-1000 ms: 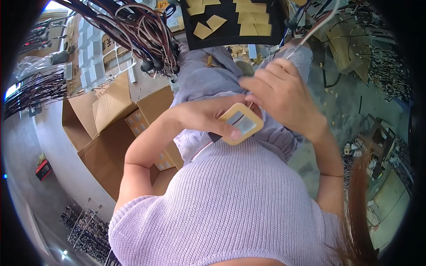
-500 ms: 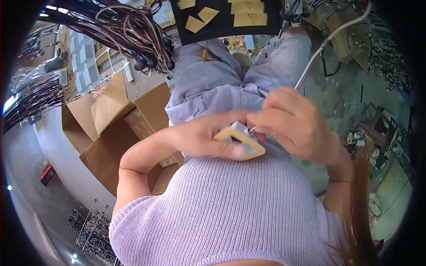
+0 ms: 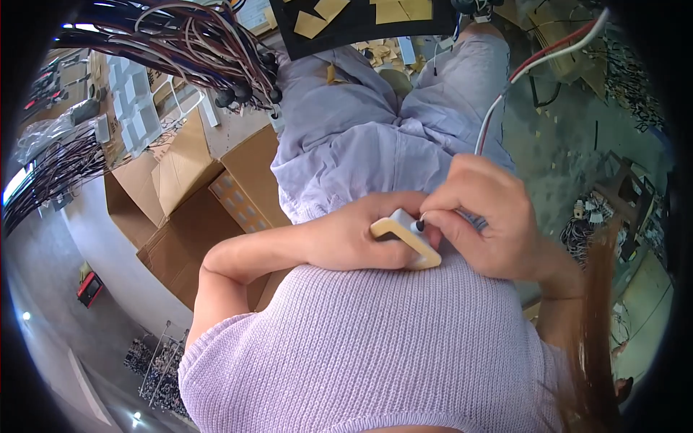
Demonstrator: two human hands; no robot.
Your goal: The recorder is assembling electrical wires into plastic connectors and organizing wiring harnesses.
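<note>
In front of my chest, my left hand [image 3: 339, 234] is closed around a small white plastic housing with a tan angled rim [image 3: 427, 251]. My right hand [image 3: 498, 216] pinches a thin wire at the housing's top corner, its fingertips touching or nearly touching it. A small black piece [image 3: 418, 226] shows at that corner, beside my right thumb. From my right fist a cable of red and white wires [image 3: 493, 115] runs up and away to the far right. Whether the black piece sits inside the housing is hard to make out.
A thick bundle of dark, red and white wires [image 3: 209, 43] hangs at far left. Below it stands an open cardboard box [image 3: 184, 245]. A black board [image 3: 346, 32] carries several tan pieces beyond my knees. White plastic trays [image 3: 133, 105] lie at the left.
Both hands have shifted slightly right and nearer, with the housing. The black piece now shows at its corner, and the cable's red wire stands apart from the white one.
</note>
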